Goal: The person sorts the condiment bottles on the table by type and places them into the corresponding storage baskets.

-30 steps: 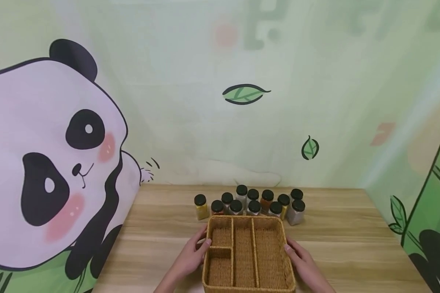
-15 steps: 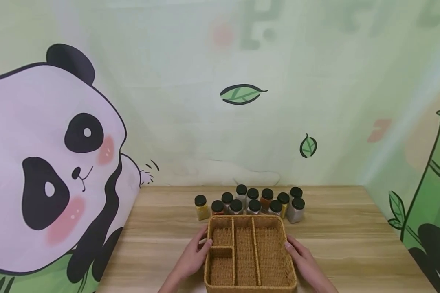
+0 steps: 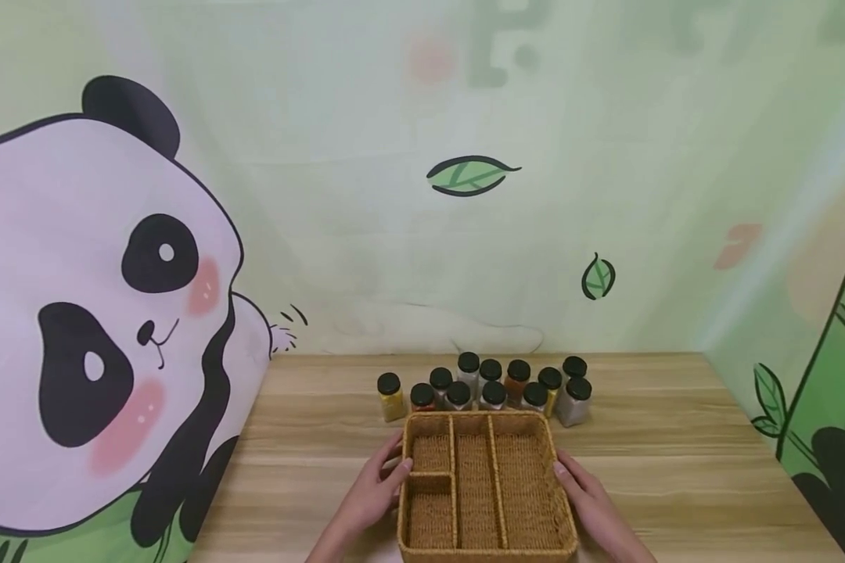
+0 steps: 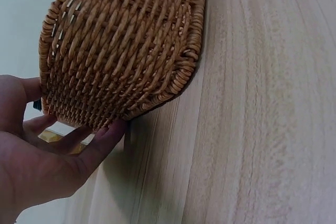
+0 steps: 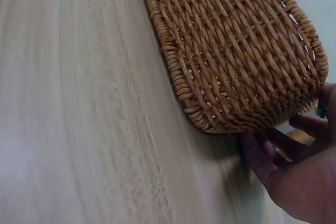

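Holding: with my left hand (image 3: 371, 493) and my right hand (image 3: 590, 504) I grip a rectangular brown woven wicker basket (image 3: 498, 485) by its opposite side walls, at the lower centre of the head view.
Left grip: my thumb lies at the rim and my fingers curl round the outer wall, pinching it between them; in the left wrist view the fingertips reach its lower edge.
Right grip: the same pinch, mirrored, thumb at the rim and fingertips at the lower edge.
Compartments: four, with two small ones stacked at the left, a long narrow one in the middle and a long wider one at the right.
Base: I cannot tell whether it touches the light wood-grain table (image 3: 676, 461).
Jars: transparent jars with round black lids (image 3: 493, 392) stand upright in a group just above the basket in the frame, a yellow-filled jar (image 3: 393, 403) at the left end and a grey-filled jar (image 3: 573, 410) at the right.
Backdrop: a pale green printed backdrop (image 3: 352, 242) fills the upper frame, a black-and-white cartoon panda (image 3: 84, 258) at the left.
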Tool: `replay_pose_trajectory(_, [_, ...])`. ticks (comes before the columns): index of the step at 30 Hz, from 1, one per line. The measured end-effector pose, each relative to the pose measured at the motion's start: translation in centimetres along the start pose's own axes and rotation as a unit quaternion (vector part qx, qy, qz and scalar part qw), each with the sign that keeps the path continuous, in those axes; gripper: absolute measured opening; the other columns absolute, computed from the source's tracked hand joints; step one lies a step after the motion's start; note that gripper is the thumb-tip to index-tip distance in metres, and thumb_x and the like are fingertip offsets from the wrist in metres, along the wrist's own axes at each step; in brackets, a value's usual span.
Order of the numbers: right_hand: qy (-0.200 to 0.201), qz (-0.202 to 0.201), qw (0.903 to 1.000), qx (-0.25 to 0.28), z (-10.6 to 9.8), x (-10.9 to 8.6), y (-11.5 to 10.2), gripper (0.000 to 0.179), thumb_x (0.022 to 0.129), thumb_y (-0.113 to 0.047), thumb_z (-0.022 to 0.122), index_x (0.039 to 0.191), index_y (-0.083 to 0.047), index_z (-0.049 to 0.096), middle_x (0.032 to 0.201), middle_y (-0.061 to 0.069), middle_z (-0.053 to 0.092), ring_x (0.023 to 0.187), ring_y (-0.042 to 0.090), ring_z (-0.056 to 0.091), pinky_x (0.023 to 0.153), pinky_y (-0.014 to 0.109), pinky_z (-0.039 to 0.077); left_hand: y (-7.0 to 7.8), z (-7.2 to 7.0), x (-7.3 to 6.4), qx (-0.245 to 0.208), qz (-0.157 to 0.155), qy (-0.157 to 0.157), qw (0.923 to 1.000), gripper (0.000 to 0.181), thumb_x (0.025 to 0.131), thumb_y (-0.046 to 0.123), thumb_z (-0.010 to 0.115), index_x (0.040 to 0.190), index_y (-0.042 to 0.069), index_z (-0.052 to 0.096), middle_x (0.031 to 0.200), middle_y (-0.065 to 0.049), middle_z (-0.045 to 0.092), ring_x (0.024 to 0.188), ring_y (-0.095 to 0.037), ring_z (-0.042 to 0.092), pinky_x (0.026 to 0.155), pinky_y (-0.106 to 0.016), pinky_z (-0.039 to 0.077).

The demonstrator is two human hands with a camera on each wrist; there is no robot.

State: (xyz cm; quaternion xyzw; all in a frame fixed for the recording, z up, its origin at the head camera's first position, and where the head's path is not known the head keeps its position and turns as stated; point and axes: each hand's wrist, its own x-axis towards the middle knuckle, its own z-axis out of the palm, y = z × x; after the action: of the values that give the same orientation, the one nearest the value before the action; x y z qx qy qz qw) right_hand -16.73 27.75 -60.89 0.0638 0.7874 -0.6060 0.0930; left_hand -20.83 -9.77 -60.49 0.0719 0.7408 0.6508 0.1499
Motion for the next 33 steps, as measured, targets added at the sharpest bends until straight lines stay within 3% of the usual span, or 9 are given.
replay_pose_trajectory(4, [0.027, -0.015, 0.9986, -0.043, -0.5, 0.4, -0.2, 0.062, 0.113, -0.039, 0.052, 0.154, 0.007, 0.047, 0.155, 0.027, 0.051, 0.145, 0.041, 0.046, 0.116, 0.052, 0.043, 0.1, -0.2, 0.0, -0.014, -0.002, -0.005, 0.9999, 0.064, 0.113, 0.025, 0.056, 0.168, 0.007, 0.027, 0.162, -0.036, 0.032, 0.140, -0.058, 0.044, 0.092, -0.058, 0.060])
replay_pose_trajectory(9, [0.096, -0.031, 0.9923, -0.073, -2.8, 1.5, -2.0, 0.052, 0.111, -0.035, 0.059, 0.140, 0.009, 0.059, 0.132, 0.027, 0.067, 0.120, 0.038, 0.067, 0.088, 0.038, 0.063, -0.1, 0.1, 0.1, -0.026, -0.010, 0.001, 0.9996, 0.065, 0.112, 0.028, 0.057, 0.168, 0.009, 0.029, 0.163, -0.034, 0.032, 0.142, -0.057, 0.043, 0.095, -0.057, 0.059])
replay_pose_trajectory(13, [0.189, -0.070, 0.9711, -0.127, -4.9, 3.3, -4.2, 0.046, 0.110, -0.033, 0.061, 0.132, 0.007, 0.063, 0.125, 0.027, 0.069, 0.111, 0.038, 0.069, 0.082, 0.030, 0.061, -0.2, 0.0, 0.0, -0.025, -0.016, 0.012, 0.9995, 0.066, 0.111, 0.029, 0.058, 0.167, 0.009, 0.030, 0.164, -0.033, 0.033, 0.143, -0.056, 0.043, 0.095, -0.057, 0.059])
replay_pose_trajectory(16, [0.225, -0.093, 0.9564, -0.161, -6.0, 4.8, -5.3, 0.047, 0.108, -0.034, 0.063, 0.132, 0.007, 0.063, 0.127, 0.028, 0.067, 0.113, 0.040, 0.067, 0.088, 0.036, 0.058, -0.2, -0.1, 0.0, -0.021, -0.016, 0.014, 0.9995, 0.064, 0.112, 0.027, 0.057, 0.167, 0.009, 0.031, 0.164, -0.032, 0.033, 0.143, -0.056, 0.043, 0.096, -0.057, 0.059])
replay_pose_trajectory(20, [0.201, -0.100, 0.9540, -0.199, -6.9, 6.6, -5.9, 0.057, 0.106, -0.037, 0.066, 0.136, 0.011, 0.058, 0.132, 0.034, 0.062, 0.117, 0.047, 0.063, 0.095, 0.056, 0.055, -0.3, -0.2, 0.1, -0.026, -0.010, 0.007, 0.9996, 0.063, 0.112, 0.027, 0.056, 0.167, 0.009, 0.031, 0.163, -0.033, 0.033, 0.142, -0.055, 0.044, 0.096, -0.057, 0.059])
replay_pose_trajectory(22, [0.182, -0.097, 0.9530, -0.222, -6.9, 7.4, -5.9, 0.060, 0.105, -0.038, 0.068, 0.136, 0.013, 0.057, 0.131, 0.035, 0.062, 0.117, 0.048, 0.063, 0.095, 0.060, 0.054, -0.2, -0.3, 0.1, -0.030, -0.009, 0.002, 0.9995, 0.063, 0.112, 0.026, 0.056, 0.167, 0.009, 0.030, 0.163, -0.033, 0.033, 0.142, -0.055, 0.044, 0.096, -0.057, 0.058])
replay_pose_trajectory(25, [0.173, -0.094, 0.9490, -0.246, -6.6, 8.3, -5.7, 0.059, 0.102, -0.036, 0.072, 0.130, 0.014, 0.059, 0.120, 0.033, 0.065, 0.109, 0.046, 0.064, 0.091, 0.057, 0.054, -0.2, -0.4, 0.0, -0.031, -0.011, -0.001, 0.9994, 0.063, 0.112, 0.026, 0.056, 0.167, 0.009, 0.030, 0.163, -0.033, 0.034, 0.142, -0.055, 0.045, 0.096, -0.057, 0.059])
replay_pose_trajectory(29, [0.190, -0.094, 0.9411, -0.263, -6.1, 8.9, -5.5, 0.051, 0.099, -0.031, 0.076, 0.119, 0.013, 0.061, 0.101, 0.026, 0.066, 0.093, 0.039, 0.064, 0.080, 0.050, 0.052, -0.1, -0.2, -0.2, -0.033, -0.008, -0.003, 0.9994, 0.064, 0.112, 0.027, 0.056, 0.167, 0.009, 0.029, 0.162, -0.034, 0.034, 0.141, -0.055, 0.046, 0.095, -0.056, 0.059])
replay_pose_trajectory(33, [0.195, -0.093, 0.9376, -0.272, -6.0, 9.2, -5.8, 0.048, 0.096, -0.030, 0.079, 0.114, 0.011, 0.061, 0.095, 0.022, 0.065, 0.086, 0.036, 0.062, 0.074, 0.047, 0.049, 0.0, -0.2, -0.1, -0.031, -0.001, 0.001, 0.9995, 0.063, 0.113, 0.026, 0.054, 0.167, 0.008, 0.028, 0.162, -0.035, 0.033, 0.140, -0.055, 0.046, 0.095, -0.056, 0.059])
